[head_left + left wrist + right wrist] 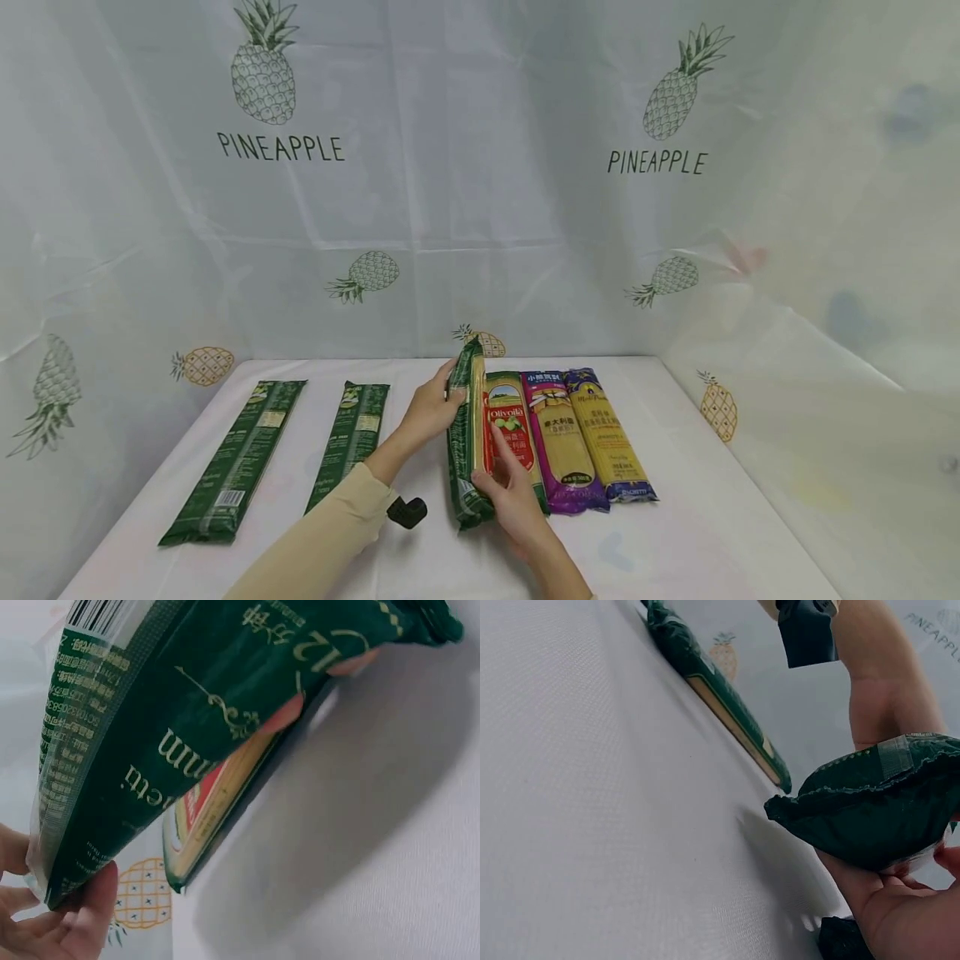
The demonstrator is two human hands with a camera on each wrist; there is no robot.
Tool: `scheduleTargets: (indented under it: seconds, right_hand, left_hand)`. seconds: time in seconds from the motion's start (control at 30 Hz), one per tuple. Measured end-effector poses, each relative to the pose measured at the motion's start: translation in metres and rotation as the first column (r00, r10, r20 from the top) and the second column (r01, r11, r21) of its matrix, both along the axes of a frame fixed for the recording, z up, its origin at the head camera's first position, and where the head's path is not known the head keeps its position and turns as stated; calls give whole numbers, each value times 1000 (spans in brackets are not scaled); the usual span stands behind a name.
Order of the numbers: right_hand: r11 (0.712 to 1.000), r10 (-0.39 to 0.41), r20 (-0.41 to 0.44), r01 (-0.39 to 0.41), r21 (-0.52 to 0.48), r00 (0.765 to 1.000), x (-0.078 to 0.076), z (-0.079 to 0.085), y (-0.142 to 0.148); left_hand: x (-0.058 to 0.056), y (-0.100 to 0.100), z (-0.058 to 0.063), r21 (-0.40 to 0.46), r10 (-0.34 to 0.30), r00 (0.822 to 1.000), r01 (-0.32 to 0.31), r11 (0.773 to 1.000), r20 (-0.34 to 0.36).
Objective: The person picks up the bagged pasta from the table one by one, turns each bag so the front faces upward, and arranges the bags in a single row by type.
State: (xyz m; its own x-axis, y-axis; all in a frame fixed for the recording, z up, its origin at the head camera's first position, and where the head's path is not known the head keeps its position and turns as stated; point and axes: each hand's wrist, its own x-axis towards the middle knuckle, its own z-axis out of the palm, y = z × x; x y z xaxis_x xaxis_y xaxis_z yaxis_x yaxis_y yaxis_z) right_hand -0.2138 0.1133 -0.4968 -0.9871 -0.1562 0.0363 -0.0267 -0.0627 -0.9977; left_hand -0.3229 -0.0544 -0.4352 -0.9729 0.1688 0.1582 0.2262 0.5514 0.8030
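Both hands hold a green spaghetti packet tilted up on its side, its pale strands showing along the edge. My left hand grips its far end; in the left wrist view, that hand's thumb and fingers pinch the packet's corner. The right hand holds the near end, with the palm below the packet in the right wrist view. Just right of it lies a green packet with a red label, partly hidden by the right hand.
Further right, a purple spaghetti packet and a yellow-and-blue one lie side by side. On the left are two green packets, one outermost and one partly behind the left forearm. A pineapple-printed sheet hangs behind the white table.
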Motion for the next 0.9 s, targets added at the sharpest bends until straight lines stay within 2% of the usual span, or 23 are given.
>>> scheduleTargets:
  seconds: [0.1, 0.2, 0.4, 0.73, 0.9]
  right_hand:
    - [1000, -11, -10, 11, -1, 1000, 0, 0, 0]
    - [1000, -16, -26, 16, -1, 1000, 0, -1, 0]
    - [1000, -5, -50, 4, -18, 999, -1, -3, 0]
    - [1000, -17, -70, 16, -12, 997, -4, -3, -1]
    - [999, -37, -81, 40, 37, 996, -5, -3, -2]
  left_hand:
    - [1, 0, 1, -80, -5, 999, 1, 997, -46]
    - [3, 1, 1, -124, -15, 996, 5, 992, -85]
    - [4, 2, 1, -132, -53, 987, 33, 991, -154]
    - [4, 3, -1, -77, -72, 988, 62, 995, -138]
    - [3, 4, -4, -7, -53, 996, 53, 999, -77]
